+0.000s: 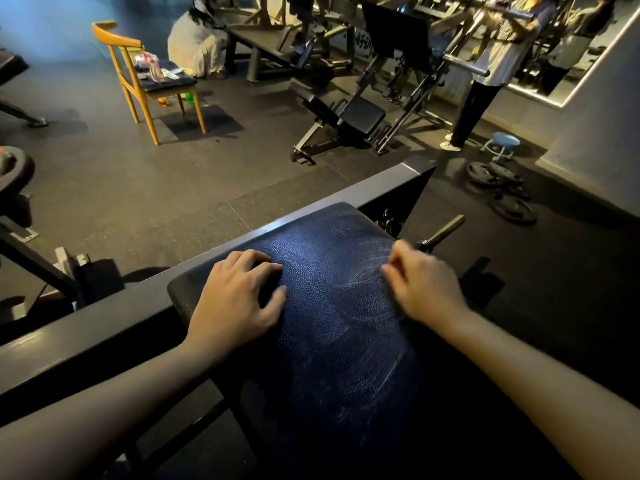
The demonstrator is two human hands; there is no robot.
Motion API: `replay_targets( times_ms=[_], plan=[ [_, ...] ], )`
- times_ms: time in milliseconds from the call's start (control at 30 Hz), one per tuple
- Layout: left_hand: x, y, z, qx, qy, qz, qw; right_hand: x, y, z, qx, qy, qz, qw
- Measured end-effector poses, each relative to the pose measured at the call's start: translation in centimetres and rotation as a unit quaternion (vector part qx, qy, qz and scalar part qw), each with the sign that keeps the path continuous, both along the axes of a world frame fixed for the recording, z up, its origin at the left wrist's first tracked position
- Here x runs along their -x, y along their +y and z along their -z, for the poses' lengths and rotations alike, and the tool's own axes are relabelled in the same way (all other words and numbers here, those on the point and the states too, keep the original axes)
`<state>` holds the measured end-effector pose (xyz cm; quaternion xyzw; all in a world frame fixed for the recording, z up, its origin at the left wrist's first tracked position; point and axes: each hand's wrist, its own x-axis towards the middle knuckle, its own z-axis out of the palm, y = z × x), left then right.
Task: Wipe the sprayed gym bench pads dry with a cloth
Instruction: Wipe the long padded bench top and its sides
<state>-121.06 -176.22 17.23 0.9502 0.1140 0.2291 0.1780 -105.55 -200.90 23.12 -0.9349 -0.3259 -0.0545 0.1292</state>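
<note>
— Leather, dark blue and grained, lies under the fingers (258, 259) of the left hand (239, 299). They are spread and loosely bent, pressing on the pad (332, 341) near its left edge and holding nothing.
— And the other?
— The right hand (424, 287) is at the pad's right edge, fingers bunched and blurred. Whether they pinch a cloth I cannot tell; none shows.
— How far on, then?
— Pale wipe streaks fan across the right side, so I'd judge it partly done. The near end looks faintly smeared, likely left to do. The pad sits on a dark metal beam (104, 317).
— Any label?
— None on the pad. There's white lettering (361, 47) on a machine far back, too small to read.
</note>
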Motion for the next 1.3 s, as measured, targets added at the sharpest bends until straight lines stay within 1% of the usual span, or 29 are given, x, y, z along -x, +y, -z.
replay_targets(
  times_ms=[100, 167, 233, 300, 367, 433, 467, 500, 533, 600, 667, 733, 800, 867, 933, 1000, 1033, 1067, 1100, 1133, 1200, 1233, 1267, 1300],
  plan=[
    [-0.1, -0.1, -0.2, 0.003, 0.002, -0.003, 1.0, -6.2, 2.2, 0.1, 0.041, -0.016, 0.077, 0.996],
    [0.0, -0.2, -0.3, 0.009, 0.002, -0.003, 1.0, -8.6, 6.3, 0.6, 0.029, -0.002, 0.102, 0.994],
    [-0.1, 0.0, -0.3, 0.014, 0.002, 0.003, 1.0, -8.9, 11.1, 1.1, 0.01, 0.006, 0.097, 0.995],
    [0.0, 0.2, -0.3, 0.015, 0.005, 0.011, 1.0, -6.0, 14.5, 1.0, -0.002, 0.015, 0.056, 0.998],
    [0.3, 0.2, -0.4, 0.023, -0.004, 0.015, 1.0, -1.3, 14.6, 1.0, -0.029, 0.044, -0.035, 0.998],
    [0.5, 0.1, -0.6, 0.045, -0.03, 0.003, 0.999, 3.7, 10.8, 0.7, -0.054, 0.049, -0.144, 0.987],
    [0.6, 0.0, -0.7, 0.061, -0.045, -0.01, 0.997, 5.1, 7.9, 0.8, -0.055, 0.045, -0.178, 0.981],
    [0.6, 0.0, -0.8, 0.074, -0.055, -0.021, 0.996, 5.3, 5.0, 0.8, -0.049, 0.036, -0.187, 0.98],
    [0.6, -0.1, -0.7, 0.078, -0.058, -0.026, 0.995, 4.2, 2.6, 0.8, -0.034, 0.023, -0.164, 0.986],
    [0.4, -0.1, -0.6, 0.069, -0.051, -0.024, 0.996, -0.5, -0.8, 0.5, 0.023, -0.009, -0.046, 0.999],
    [0.3, -0.1, -0.6, 0.065, -0.045, -0.025, 0.997, -5.3, -1.9, 0.3, 0.08, -0.029, 0.063, 0.994],
    [0.2, 0.0, -0.6, 0.056, -0.041, -0.025, 0.997, -7.0, -0.9, 0.7, 0.074, -0.041, 0.104, 0.991],
    [0.1, 0.1, -0.6, 0.051, -0.039, -0.021, 0.998, -5.3, 1.4, 1.1, 0.03, -0.036, 0.097, 0.994],
    [0.0, 0.2, -0.6, 0.05, -0.032, -0.019, 0.998, -0.7, 4.1, 1.2, -0.017, -0.002, 0.047, 0.999],
    [0.2, 0.2, -0.5, 0.052, -0.025, -0.018, 0.998, 5.6, 5.5, 1.1, -0.038, 0.04, -0.056, 0.997],
    [0.3, 0.1, -0.4, 0.052, -0.021, -0.018, 0.998, 11.1, 4.4, 0.4, -0.04, 0.057, -0.17, 0.983],
    [0.4, 0.0, -0.4, 0.051, -0.015, -0.02, 0.998, 12.5, 3.0, 0.2, -0.036, 0.056, -0.215, 0.974],
    [0.4, 0.0, -0.5, 0.049, -0.009, -0.021, 0.999, 12.8, 1.2, 0.1, -0.026, 0.056, -0.236, 0.97],
    [0.3, -0.1, -0.6, 0.046, -0.004, -0.023, 0.999, 12.0, -0.6, 0.0, -0.013, 0.052, -0.225, 0.973],
    [0.3, -0.1, -0.6, 0.042, -0.003, -0.025, 0.999, 10.2, -2.1, 0.0, 0.002, 0.044, -0.185, 0.982],
    [0.4, -0.2, -0.6, 0.038, -0.003, -0.029, 0.999, 4.9, -4.2, 0.0, 0.036, 0.013, -0.054, 0.998],
    [0.4, -0.3, -0.7, 0.039, -0.007, -0.031, 0.999, 2.2, -4.6, -0.2, 0.048, 0.001, 0.016, 0.999],
    [0.3, -0.3, -0.7, 0.039, -0.012, -0.034, 0.999, 0.2, -4.4, -0.5, 0.048, -0.006, 0.065, 0.997],
    [0.2, -0.3, -0.8, 0.038, -0.016, -0.036, 0.998, -0.9, -3.6, -0.6, 0.034, -0.013, 0.084, 0.996]
  ],
)
